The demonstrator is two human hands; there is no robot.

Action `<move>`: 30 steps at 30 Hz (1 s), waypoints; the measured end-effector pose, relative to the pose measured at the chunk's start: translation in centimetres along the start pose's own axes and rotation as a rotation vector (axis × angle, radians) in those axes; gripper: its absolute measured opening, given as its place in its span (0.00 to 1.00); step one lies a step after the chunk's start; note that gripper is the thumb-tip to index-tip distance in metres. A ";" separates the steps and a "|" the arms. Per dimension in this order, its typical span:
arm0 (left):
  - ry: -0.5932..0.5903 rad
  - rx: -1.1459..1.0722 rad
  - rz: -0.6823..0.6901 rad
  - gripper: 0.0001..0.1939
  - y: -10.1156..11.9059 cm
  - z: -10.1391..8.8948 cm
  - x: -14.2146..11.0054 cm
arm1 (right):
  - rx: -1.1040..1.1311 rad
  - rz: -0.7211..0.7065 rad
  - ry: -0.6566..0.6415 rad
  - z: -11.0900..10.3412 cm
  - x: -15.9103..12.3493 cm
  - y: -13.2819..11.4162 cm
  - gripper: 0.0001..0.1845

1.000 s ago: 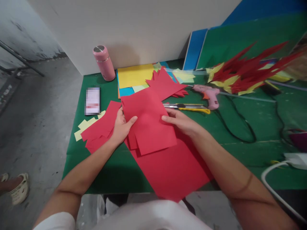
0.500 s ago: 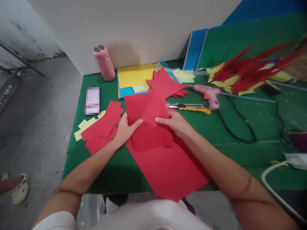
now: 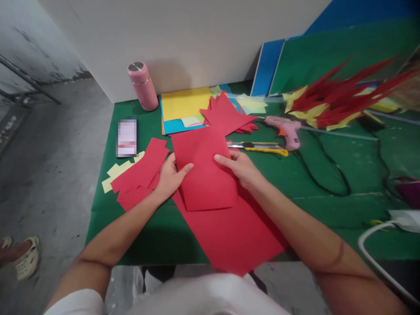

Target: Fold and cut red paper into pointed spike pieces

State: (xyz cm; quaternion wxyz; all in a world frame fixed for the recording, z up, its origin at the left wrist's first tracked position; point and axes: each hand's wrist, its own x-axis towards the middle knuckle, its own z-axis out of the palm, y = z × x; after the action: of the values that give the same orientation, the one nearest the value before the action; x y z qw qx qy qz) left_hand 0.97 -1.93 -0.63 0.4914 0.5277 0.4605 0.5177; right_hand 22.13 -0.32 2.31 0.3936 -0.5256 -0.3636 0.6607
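Observation:
Both my hands hold a small stack of red paper sheets (image 3: 205,175) by its two sides. My left hand (image 3: 172,177) grips the left edge, thumb on top and fingers behind. On the opposite edge, my right hand (image 3: 241,168) pinches the sheets the same way. Beneath the stack lies a larger red sheet (image 3: 236,240), reaching over the table's front edge. Red paper strips (image 3: 141,170) and yellow slips (image 3: 108,183) are left of my left hand. Just beyond my right hand lies a box cutter (image 3: 259,146) with a yellow handle. Red pointed cutouts (image 3: 226,113) are piled behind the stack.
On the green table (image 3: 311,218) are a pink glue gun (image 3: 285,129) with a black cord, a phone (image 3: 127,138), a pink bottle (image 3: 143,86) and coloured sheets (image 3: 185,103). A red and yellow paper flame shape (image 3: 341,96) stands right. Someone's foot in a clog (image 3: 28,258) shows left.
The stack's sheets have come closer into line, and its lower edge has dropped slightly toward me. My right thumb has shifted a little up and right.

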 end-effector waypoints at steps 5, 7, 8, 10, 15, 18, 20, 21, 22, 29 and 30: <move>-0.029 0.047 0.041 0.35 -0.1 0.0 -0.1 | -0.028 -0.027 0.052 0.3 0.1 0.4 0.23; -0.020 0.050 0.068 0.43 -0.2 0.0 -0.2 | -0.054 -0.044 0.075 0.3 0.1 0.6 0.24; -0.021 0.052 0.077 0.46 -0.2 0.0 -0.2 | -0.066 -0.053 0.086 0.3 0.2 0.6 0.24; -0.033 0.054 0.085 0.48 -0.3 0.0 -0.2 | -0.086 -0.073 0.101 0.3 0.2 0.8 0.24; -0.048 0.101 0.095 0.43 0.0 0.0 -0.2 | -0.123 -0.096 0.105 0.3 0.2 0.9 0.23; -0.024 0.185 0.105 0.39 0.2 -0.1 -0.1 | -0.143 -0.104 0.105 0.4 0.2 0.8 0.23; -0.031 0.211 0.100 0.37 0.3 -0.2 -0.1 | -0.155 -0.106 0.111 0.4 0.1 0.8 0.23; -0.035 0.216 0.098 0.36 0.3 -0.3 -0.1 | -0.159 -0.105 0.115 0.4 0.1 0.8 0.23; -0.039 0.222 0.097 0.35 0.3 -0.3 -0.1 | -0.161 -0.106 0.121 0.5 0.1 0.7 0.23; -0.045 0.293 0.094 0.28 0.3 -0.6 -0.1 | -0.139 -0.121 0.108 0.6 0.1 0.7 0.23; -0.044 0.292 0.096 0.28 0.3 -0.6 -0.1 | -0.139 -0.125 0.106 0.6 0.1 0.8 0.24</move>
State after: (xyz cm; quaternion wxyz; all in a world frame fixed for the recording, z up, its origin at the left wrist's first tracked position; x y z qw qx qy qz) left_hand 0.40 -2.02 -0.34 0.3941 0.6262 0.4944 0.4563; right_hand 21.46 -0.55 1.67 0.4152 -0.5622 -0.4193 0.5794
